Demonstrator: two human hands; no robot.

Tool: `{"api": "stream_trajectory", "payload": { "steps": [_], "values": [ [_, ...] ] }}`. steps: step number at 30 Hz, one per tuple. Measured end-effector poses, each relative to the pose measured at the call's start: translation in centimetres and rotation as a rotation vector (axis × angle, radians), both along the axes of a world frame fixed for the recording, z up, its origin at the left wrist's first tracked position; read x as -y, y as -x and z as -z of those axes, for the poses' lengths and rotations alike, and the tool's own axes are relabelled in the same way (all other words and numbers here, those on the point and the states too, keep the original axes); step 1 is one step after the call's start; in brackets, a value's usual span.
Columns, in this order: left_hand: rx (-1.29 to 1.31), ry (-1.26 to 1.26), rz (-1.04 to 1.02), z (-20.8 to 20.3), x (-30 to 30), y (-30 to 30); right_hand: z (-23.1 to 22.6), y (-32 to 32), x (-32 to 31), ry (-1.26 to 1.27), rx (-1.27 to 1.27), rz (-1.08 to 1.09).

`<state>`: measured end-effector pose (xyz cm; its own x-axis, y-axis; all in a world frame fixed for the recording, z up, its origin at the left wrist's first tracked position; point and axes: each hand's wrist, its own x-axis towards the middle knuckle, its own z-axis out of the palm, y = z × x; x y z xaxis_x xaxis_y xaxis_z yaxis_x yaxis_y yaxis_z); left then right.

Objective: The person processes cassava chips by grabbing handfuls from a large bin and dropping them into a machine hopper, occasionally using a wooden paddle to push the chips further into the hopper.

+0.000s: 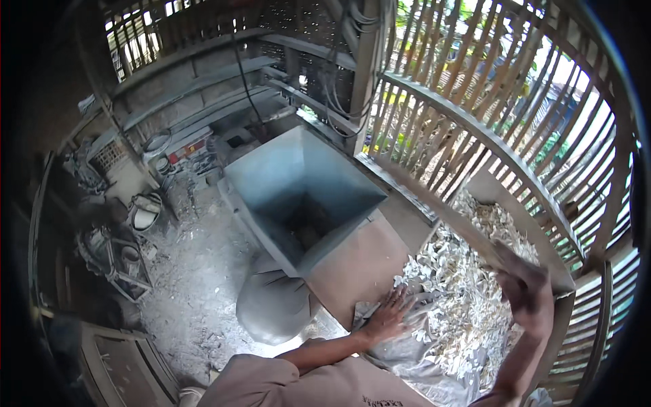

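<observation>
My right hand point(527, 288) is closed round one end of a long wooden stick point(447, 214). The stick slants up and away to the left, over a heap of dry whitish chips point(468, 305), and is slightly blurred. My left hand point(392, 315) lies with fingers spread at the near left edge of the heap, beside a brown board point(359, 261) and over crumpled grey sheeting point(413, 359). Left of the board opens a large square blue-grey metal hopper point(271, 173), dark at its bottom.
A full, rounded sack point(274, 308) stands against the hopper's near side. Pale powder covers the floor point(196, 285). Buckets point(144, 214) and a small frame point(129, 271) stand at left. A slatted wooden wall point(475, 122) borders the heap; a wooden crate point(122, 359) sits lower left.
</observation>
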<state>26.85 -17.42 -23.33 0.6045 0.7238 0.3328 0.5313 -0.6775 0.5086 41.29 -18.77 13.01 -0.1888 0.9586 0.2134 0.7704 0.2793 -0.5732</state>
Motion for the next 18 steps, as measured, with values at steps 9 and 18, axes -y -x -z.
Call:
{"api": "stream_trajectory", "payload": {
  "steps": [9, 18],
  "values": [
    [0.348, 0.363, 0.224, -0.9, -1.7, 1.1, 5.7, 20.9, -21.4, -0.150, 0.962, -1.020],
    [0.458, 0.321, 0.185, 1.4, -1.6, 0.8, 15.8, 29.1, -26.2, 0.344, 1.105, -0.939]
  ]
}}
